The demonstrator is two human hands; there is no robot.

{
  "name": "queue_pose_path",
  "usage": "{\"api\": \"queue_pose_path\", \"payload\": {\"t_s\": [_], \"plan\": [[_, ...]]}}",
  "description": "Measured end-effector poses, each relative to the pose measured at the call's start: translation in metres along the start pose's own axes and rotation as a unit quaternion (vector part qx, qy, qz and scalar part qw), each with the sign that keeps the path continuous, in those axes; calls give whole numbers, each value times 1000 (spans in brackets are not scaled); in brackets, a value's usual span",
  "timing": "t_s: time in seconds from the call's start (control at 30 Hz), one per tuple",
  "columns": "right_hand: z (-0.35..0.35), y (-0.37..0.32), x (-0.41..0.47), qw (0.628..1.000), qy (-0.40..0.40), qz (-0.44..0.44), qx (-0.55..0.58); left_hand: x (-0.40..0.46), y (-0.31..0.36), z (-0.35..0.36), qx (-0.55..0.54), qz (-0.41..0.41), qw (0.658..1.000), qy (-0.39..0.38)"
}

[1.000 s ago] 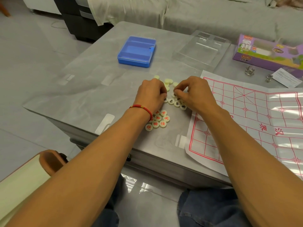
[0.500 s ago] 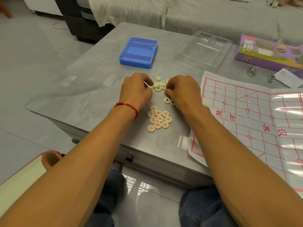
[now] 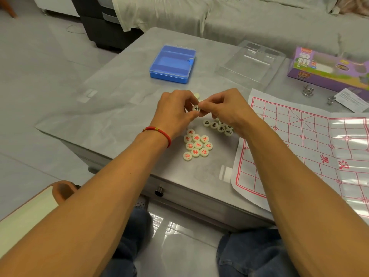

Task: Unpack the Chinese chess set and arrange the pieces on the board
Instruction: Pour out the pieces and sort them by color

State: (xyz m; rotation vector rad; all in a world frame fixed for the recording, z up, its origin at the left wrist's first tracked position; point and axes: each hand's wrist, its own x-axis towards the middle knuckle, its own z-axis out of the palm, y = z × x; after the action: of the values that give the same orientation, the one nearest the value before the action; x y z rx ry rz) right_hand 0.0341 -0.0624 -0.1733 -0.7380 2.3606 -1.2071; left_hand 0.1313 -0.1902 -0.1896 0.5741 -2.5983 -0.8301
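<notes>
Left hand [image 3: 175, 110] and right hand [image 3: 225, 108]: meeting above the table [image 3: 119, 108], fingers of both curling in and pinching one black-marked piece [image 3: 196, 108], its face turning toward the camera. Red bracelet [image 3: 159, 132]: sitting on the left wrist. Black-marked pieces [image 3: 217, 125]: lying in a short row just below the held piece, partly hidden under the right hand. Red-marked pieces [image 3: 197, 145]: lying face up in a tight cluster nearer the camera than the held piece, touching one another. Paper board [image 3: 311, 148]: lying flat to the right of the held piece, its near corner overhanging the table edge. Blue box [image 3: 173, 63]: sitting beyond the held piece. Clear plastic tray [image 3: 251, 62]: resting beyond and to the right of the held piece. Purple carton [image 3: 327, 68]: standing far right of the held piece.
</notes>
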Motion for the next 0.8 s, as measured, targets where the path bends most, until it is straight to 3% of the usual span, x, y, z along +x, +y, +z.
{"api": "queue_pose_path", "payload": {"t_s": [0.13,0.2,0.4,0.57,0.73,0.8], "plan": [[6,10,11,986,102,-47,-122,1,-11,-8,71,-23,996,-41],[12,15,15,976,116,-61,-173,-1,-15,-8,86,-34,994,-55],[19,17,17,959,117,-94,-242,1,-14,2,75,-55,994,-61],[21,20,14,940,47,-150,-302,8,-3,12,60,-57,995,-61],[15,21,13,930,32,-161,-328,12,-1,17,-36,-95,994,-47],[10,21,11,922,23,-163,-352,14,-3,16,-20,-93,995,-35]]}}
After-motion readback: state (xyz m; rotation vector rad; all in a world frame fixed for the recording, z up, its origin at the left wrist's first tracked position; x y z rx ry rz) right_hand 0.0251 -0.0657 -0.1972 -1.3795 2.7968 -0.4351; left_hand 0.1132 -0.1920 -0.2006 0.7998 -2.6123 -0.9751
